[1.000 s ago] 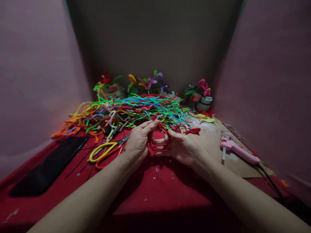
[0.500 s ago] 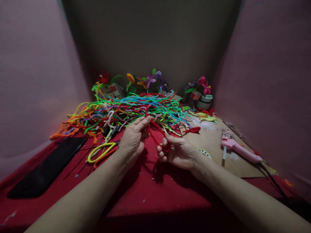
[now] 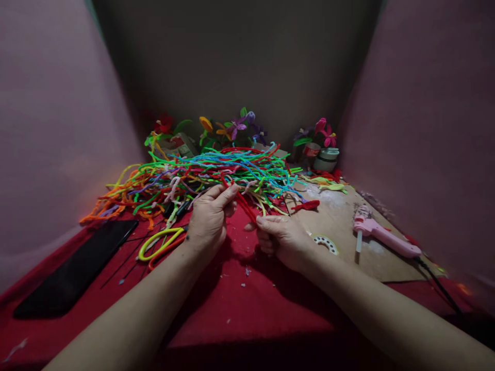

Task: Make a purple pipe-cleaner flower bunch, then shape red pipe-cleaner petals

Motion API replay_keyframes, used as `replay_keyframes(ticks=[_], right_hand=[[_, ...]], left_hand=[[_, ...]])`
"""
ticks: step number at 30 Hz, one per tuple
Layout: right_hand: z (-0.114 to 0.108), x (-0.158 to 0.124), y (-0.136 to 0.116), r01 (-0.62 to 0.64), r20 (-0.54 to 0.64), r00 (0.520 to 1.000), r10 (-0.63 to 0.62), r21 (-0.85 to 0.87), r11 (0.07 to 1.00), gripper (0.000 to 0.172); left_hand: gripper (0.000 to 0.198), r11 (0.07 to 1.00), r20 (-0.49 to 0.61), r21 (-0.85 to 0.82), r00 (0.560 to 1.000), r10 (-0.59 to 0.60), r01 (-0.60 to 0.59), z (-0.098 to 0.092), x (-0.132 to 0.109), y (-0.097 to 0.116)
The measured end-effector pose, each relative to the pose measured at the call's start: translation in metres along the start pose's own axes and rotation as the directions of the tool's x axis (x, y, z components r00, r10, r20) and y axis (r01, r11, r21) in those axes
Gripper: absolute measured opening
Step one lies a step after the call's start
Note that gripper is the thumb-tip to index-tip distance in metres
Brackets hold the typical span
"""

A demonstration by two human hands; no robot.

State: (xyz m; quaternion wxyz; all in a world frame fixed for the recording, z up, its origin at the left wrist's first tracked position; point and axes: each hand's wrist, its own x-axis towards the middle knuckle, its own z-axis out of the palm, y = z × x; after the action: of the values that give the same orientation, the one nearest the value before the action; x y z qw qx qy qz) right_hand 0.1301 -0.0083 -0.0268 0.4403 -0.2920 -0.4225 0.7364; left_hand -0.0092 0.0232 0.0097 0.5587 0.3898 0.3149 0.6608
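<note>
A red pipe cleaner [image 3: 243, 202] runs taut between my two hands above the red cloth. My left hand [image 3: 211, 219] pinches its upper end near the front of a big heap of pipe cleaners in many colours [image 3: 201, 175]. My right hand [image 3: 284, 238] is closed on the lower end, fingers curled under. Both hands sit close together at the middle of the view.
Yellow-and-orange-handled scissors [image 3: 160, 242] lie left of my left hand, and a black phone [image 3: 73, 270] further left. A pink glue gun [image 3: 381, 237] and a tape roll [image 3: 325, 243] rest on brown cardboard [image 3: 340, 216] at right. Pipe-cleaner flowers [image 3: 235, 126] and a small pot [image 3: 326, 157] stand at the back.
The red pipe cleaner was looped between my hands; now it is pulled out straight. My right hand has closed and shifted slightly right, uncovering the tape roll.
</note>
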Motion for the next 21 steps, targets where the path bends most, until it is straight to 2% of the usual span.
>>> replay_keyframes(ticks=[5, 7, 9, 11, 12, 14, 17, 19, 21], right_hand=[[0.005, -0.002, -0.002, 0.058, -0.086, 0.994, -0.075, -0.182, 0.982, 0.028], [0.006, -0.002, -0.003, 0.072, -0.111, 0.99, -0.092, -0.177, 0.982, 0.028], [0.006, -0.001, -0.003, 0.085, -0.122, 0.987, -0.105, -0.161, 0.983, 0.027], [0.003, 0.0, -0.003, 0.094, -0.112, 0.988, -0.11, -0.14, 0.986, 0.026], [0.002, 0.0, -0.002, 0.098, -0.095, 0.989, -0.11, -0.121, 0.988, 0.025], [-0.002, 0.001, -0.003, 0.071, -0.041, 0.997, -0.072, -0.027, 0.997, 0.024], [-0.006, 0.0, -0.005, -0.117, 0.059, 0.993, 0.106, 0.234, 0.965, 0.026], [-0.006, 0.0, -0.006, -0.222, 0.099, 0.975, 0.199, 0.376, 0.899, 0.022], [-0.006, -0.001, -0.006, -0.238, 0.089, 0.971, 0.222, 0.451, 0.86, 0.015]], left_hand=[[0.021, 0.997, 0.03, 0.035, 0.997, 0.066, -0.067, -0.001, 0.0, 0.0], [0.021, 0.997, 0.123, 0.072, 0.992, -0.027, 0.019, -0.001, -0.002, -0.001], [0.023, 0.972, 0.261, 0.19, 0.947, -0.187, 0.139, -0.002, -0.004, -0.003], [0.023, 0.928, 0.357, 0.333, 0.888, -0.289, 0.168, -0.003, -0.006, -0.005], [0.023, 0.913, 0.376, 0.381, 0.877, -0.299, 0.147, -0.004, -0.007, -0.006], [0.022, 0.903, 0.353, 0.418, 0.898, -0.262, 0.099, -0.005, -0.006, -0.007], [0.021, 0.916, 0.262, 0.383, 0.937, -0.231, 0.118, -0.006, -0.003, -0.007], [0.022, 0.93, 0.254, 0.336, 0.936, -0.244, 0.151, -0.007, -0.001, -0.006], [0.022, 0.942, 0.279, 0.296, 0.929, -0.243, 0.158, -0.008, 0.0, -0.005]])
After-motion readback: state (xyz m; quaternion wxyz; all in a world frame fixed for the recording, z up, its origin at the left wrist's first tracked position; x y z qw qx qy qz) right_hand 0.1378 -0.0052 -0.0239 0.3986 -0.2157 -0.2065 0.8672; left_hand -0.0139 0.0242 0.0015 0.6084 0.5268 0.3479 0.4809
